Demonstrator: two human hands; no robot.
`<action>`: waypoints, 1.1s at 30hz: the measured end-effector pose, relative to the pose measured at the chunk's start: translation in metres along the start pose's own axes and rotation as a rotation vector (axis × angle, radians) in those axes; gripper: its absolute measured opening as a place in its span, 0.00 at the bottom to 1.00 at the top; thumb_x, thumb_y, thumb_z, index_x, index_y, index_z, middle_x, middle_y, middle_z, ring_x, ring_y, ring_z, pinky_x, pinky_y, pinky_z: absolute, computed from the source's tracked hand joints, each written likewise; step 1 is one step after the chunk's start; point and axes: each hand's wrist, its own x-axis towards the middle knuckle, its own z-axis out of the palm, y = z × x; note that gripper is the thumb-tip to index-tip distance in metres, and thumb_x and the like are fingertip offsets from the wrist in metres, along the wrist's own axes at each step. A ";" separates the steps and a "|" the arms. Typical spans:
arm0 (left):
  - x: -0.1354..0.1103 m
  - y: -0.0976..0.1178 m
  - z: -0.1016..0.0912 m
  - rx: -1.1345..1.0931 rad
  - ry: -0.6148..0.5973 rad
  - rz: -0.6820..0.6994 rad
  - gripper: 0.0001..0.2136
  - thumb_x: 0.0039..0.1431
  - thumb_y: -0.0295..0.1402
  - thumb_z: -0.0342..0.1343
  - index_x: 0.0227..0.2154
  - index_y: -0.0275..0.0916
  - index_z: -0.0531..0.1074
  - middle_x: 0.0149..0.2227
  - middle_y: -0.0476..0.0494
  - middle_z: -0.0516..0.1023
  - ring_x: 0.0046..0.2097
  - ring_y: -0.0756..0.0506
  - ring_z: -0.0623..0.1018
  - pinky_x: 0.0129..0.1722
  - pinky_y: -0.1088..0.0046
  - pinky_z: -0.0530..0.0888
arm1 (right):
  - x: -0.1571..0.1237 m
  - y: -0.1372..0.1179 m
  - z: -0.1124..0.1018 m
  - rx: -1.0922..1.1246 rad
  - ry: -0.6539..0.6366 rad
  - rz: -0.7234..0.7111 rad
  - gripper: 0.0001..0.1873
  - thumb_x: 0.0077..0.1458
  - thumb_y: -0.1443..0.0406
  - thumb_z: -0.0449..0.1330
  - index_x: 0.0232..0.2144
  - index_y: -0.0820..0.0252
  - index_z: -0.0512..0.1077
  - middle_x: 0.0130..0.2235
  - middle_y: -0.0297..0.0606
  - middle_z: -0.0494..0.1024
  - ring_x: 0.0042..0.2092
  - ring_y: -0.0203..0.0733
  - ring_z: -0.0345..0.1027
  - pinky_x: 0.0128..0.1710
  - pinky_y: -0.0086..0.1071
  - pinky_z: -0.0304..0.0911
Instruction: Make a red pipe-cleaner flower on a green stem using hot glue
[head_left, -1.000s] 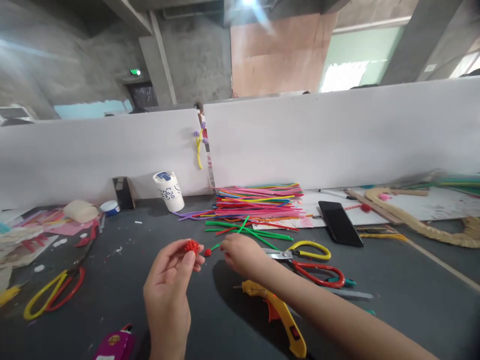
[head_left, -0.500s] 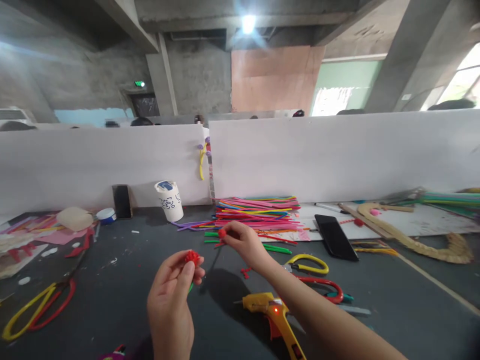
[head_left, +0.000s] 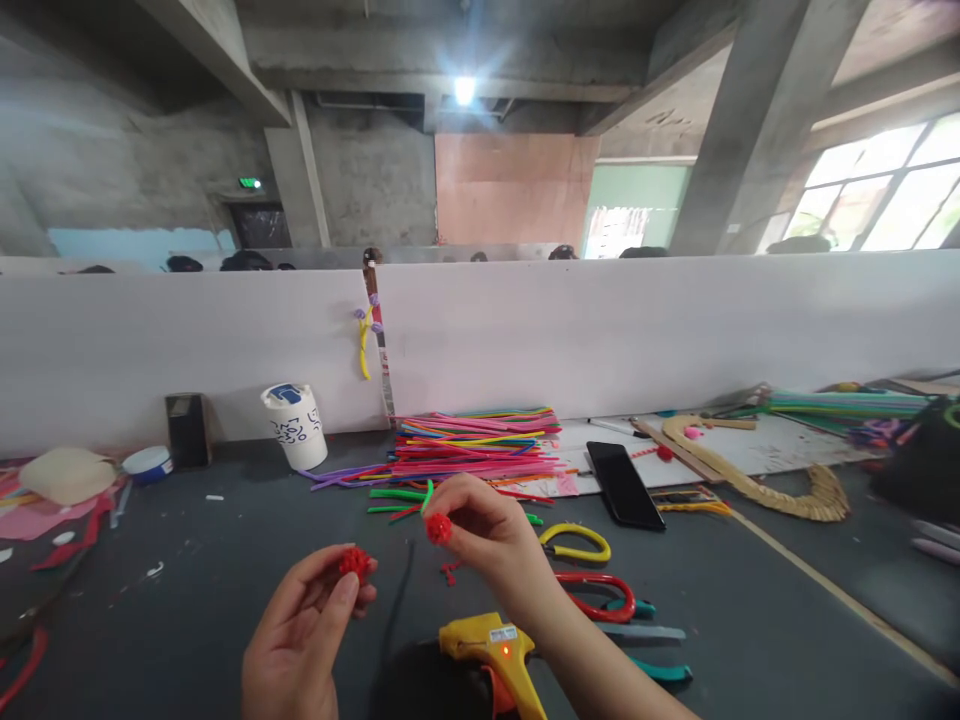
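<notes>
My left hand (head_left: 300,630) pinches a small red curled pipe-cleaner ball (head_left: 354,562) between thumb and fingertips. My right hand (head_left: 480,535) is raised just to its right, its fingers closed on a green pipe-cleaner stem (head_left: 426,497) with a red bud (head_left: 439,529) at its tip. The two red pieces are a short gap apart. A yellow glue gun (head_left: 499,655) with a lit orange lamp lies below my right wrist.
A heap of coloured pipe cleaners (head_left: 472,440) lies behind my hands, a black phone (head_left: 622,483) to its right. Yellow-handled scissors (head_left: 577,543) and red-handled scissors (head_left: 600,595) lie right of my wrist. A white paper cup (head_left: 295,425) stands by the white partition (head_left: 600,335).
My right hand lifted a green stem with a red bud from the table and brought it toward the left hand's red ball. The view tilted up.
</notes>
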 end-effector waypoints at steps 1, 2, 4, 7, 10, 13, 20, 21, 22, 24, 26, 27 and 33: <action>0.000 0.000 0.000 0.001 -0.004 0.001 0.12 0.42 0.37 0.70 0.32 0.40 0.80 0.29 0.46 0.84 0.30 0.48 0.81 0.28 0.82 0.78 | -0.001 -0.001 -0.001 -0.032 0.002 -0.022 0.09 0.56 0.61 0.60 0.27 0.59 0.69 0.29 0.34 0.72 0.32 0.36 0.69 0.32 0.29 0.68; 0.000 -0.001 0.001 0.002 -0.006 0.004 0.12 0.42 0.37 0.71 0.31 0.40 0.80 0.29 0.47 0.84 0.30 0.48 0.81 0.28 0.82 0.78 | -0.001 -0.001 -0.002 -0.072 0.002 -0.043 0.08 0.56 0.62 0.59 0.27 0.59 0.69 0.28 0.34 0.72 0.32 0.37 0.69 0.32 0.29 0.67; -0.001 -0.001 0.001 0.004 -0.009 0.004 0.12 0.42 0.37 0.71 0.31 0.41 0.80 0.29 0.47 0.84 0.31 0.47 0.82 0.29 0.81 0.79 | -0.003 -0.003 -0.006 -0.179 0.000 -0.080 0.07 0.57 0.65 0.57 0.27 0.59 0.69 0.29 0.35 0.73 0.34 0.37 0.68 0.34 0.30 0.67; -0.004 -0.002 0.003 0.017 -0.018 -0.006 0.12 0.42 0.37 0.71 0.32 0.41 0.80 0.29 0.46 0.84 0.31 0.47 0.82 0.29 0.80 0.79 | -0.004 -0.002 -0.012 -0.408 -0.033 -0.118 0.07 0.60 0.69 0.54 0.31 0.60 0.71 0.35 0.39 0.73 0.38 0.39 0.68 0.39 0.33 0.67; -0.008 0.000 0.007 0.025 -0.042 0.005 0.12 0.42 0.38 0.70 0.31 0.40 0.80 0.28 0.46 0.84 0.28 0.48 0.80 0.27 0.80 0.78 | 0.001 0.015 -0.013 -0.664 -0.148 -0.089 0.10 0.62 0.71 0.52 0.34 0.62 0.73 0.39 0.43 0.74 0.42 0.43 0.67 0.45 0.41 0.65; -0.013 0.006 0.015 -0.015 -0.072 -0.003 0.13 0.41 0.38 0.71 0.31 0.39 0.80 0.27 0.45 0.83 0.26 0.50 0.78 0.26 0.81 0.75 | 0.011 0.046 -0.005 -0.826 -0.302 0.007 0.07 0.63 0.65 0.57 0.41 0.62 0.72 0.44 0.40 0.75 0.45 0.43 0.70 0.46 0.43 0.68; -0.012 0.021 0.024 -0.242 -0.146 -0.319 0.15 0.33 0.39 0.74 0.25 0.38 0.80 0.22 0.44 0.83 0.24 0.50 0.79 0.26 0.81 0.76 | 0.020 0.062 0.008 -0.807 -0.413 0.128 0.13 0.63 0.62 0.58 0.48 0.61 0.70 0.48 0.41 0.74 0.45 0.43 0.71 0.44 0.42 0.70; -0.011 0.023 0.023 -0.258 -0.151 -0.341 0.14 0.33 0.39 0.74 0.25 0.38 0.81 0.22 0.45 0.82 0.23 0.51 0.79 0.26 0.81 0.75 | 0.017 0.051 0.008 -0.766 -0.387 0.120 0.10 0.63 0.63 0.58 0.45 0.62 0.71 0.46 0.40 0.75 0.44 0.42 0.71 0.44 0.41 0.70; -0.011 0.024 0.023 -0.273 -0.158 -0.361 0.15 0.33 0.38 0.74 0.25 0.38 0.81 0.22 0.45 0.82 0.23 0.52 0.78 0.25 0.82 0.75 | 0.013 0.038 0.007 -0.712 -0.358 0.110 0.05 0.61 0.68 0.59 0.39 0.62 0.73 0.40 0.38 0.76 0.42 0.40 0.72 0.42 0.36 0.69; -0.012 0.026 0.022 -0.294 -0.177 -0.391 0.15 0.33 0.38 0.74 0.25 0.37 0.81 0.22 0.46 0.81 0.22 0.52 0.77 0.22 0.83 0.73 | 0.004 0.010 0.006 -0.594 -0.303 0.085 0.06 0.58 0.74 0.58 0.37 0.61 0.72 0.36 0.34 0.76 0.36 0.34 0.71 0.36 0.26 0.68; -0.016 0.029 0.023 -0.301 -0.199 -0.411 0.15 0.34 0.38 0.74 0.26 0.36 0.81 0.22 0.45 0.80 0.22 0.52 0.76 0.21 0.82 0.71 | -0.007 -0.016 0.006 -0.496 -0.255 0.048 0.08 0.56 0.76 0.59 0.35 0.60 0.71 0.34 0.32 0.75 0.36 0.33 0.71 0.36 0.23 0.67; -0.019 0.030 0.023 -0.300 -0.209 -0.416 0.15 0.35 0.38 0.73 0.26 0.35 0.81 0.22 0.45 0.80 0.23 0.52 0.75 0.21 0.82 0.71 | -0.012 -0.026 0.005 -0.453 -0.237 0.029 0.08 0.55 0.76 0.59 0.34 0.60 0.72 0.33 0.31 0.75 0.36 0.32 0.70 0.35 0.23 0.66; -0.034 0.040 0.035 -0.237 -0.270 -0.369 0.15 0.37 0.37 0.73 0.30 0.38 0.81 0.24 0.47 0.80 0.23 0.52 0.75 0.24 0.81 0.72 | -0.029 -0.053 -0.006 -0.217 -0.137 -0.111 0.08 0.53 0.75 0.59 0.34 0.59 0.72 0.33 0.34 0.75 0.35 0.35 0.68 0.36 0.26 0.64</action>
